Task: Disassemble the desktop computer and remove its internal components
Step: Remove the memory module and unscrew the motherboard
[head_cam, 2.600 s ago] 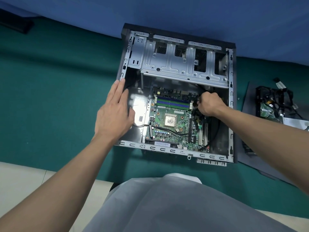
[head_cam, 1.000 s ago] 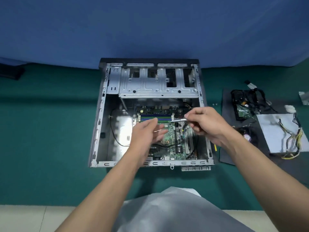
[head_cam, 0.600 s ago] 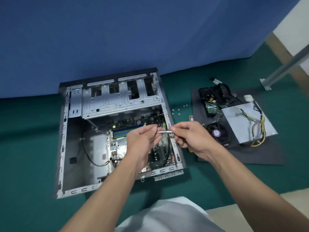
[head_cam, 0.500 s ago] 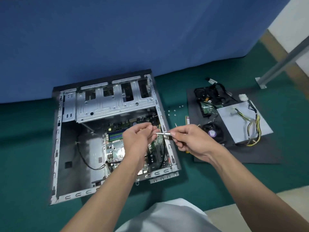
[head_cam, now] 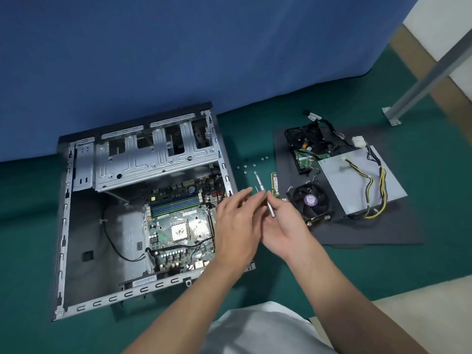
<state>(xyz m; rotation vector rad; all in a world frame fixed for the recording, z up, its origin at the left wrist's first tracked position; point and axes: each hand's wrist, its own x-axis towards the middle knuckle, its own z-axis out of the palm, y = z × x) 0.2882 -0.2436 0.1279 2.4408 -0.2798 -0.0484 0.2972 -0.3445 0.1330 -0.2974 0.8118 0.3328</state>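
**Step in hand.** Motherboard release, judged from the layout. Both hands are off the case (head_cam: 63, 226) and meet over the green surface (head_cam: 357, 272), between the case and the black mat (head_cam: 370, 233). The right hand (head_cam: 283, 228) lies palm up and pinches a slim screwdriver (head_cam: 265, 200). The driver's tip points far, just beside a cluster of loose screws (head_cam: 245, 166). The left hand (head_cam: 237, 226) has its fingers extended alongside the shaft; motion blur hides whether they touch it. A screw is probably being dropped at the cluster.

**Next move.** Return the driver to the motherboard (head_cam: 178, 218) and find any screws left in it. Keep the tip square in each head. Unplug the black cable (head_cam: 115, 244) that runs onto the board's near edge before lifting the board. Lift by the edges only.

**Condition of the case.** It lies on its side at the left of the scene, open face up. The drive cage (head_cam: 153, 159) at the far end holds nothing visible. The board sits in the right half, with a bare silver processor square and unfilled blue memory slots. The left half shows bare metal floor.

**Removed parts.** On the black mat at right: fan (head_cam: 310, 200), power supply (head_cam: 352, 185), hard drive (head_cam: 306, 146). A memory stick (head_cam: 274, 181) lies at the mat's left edge.
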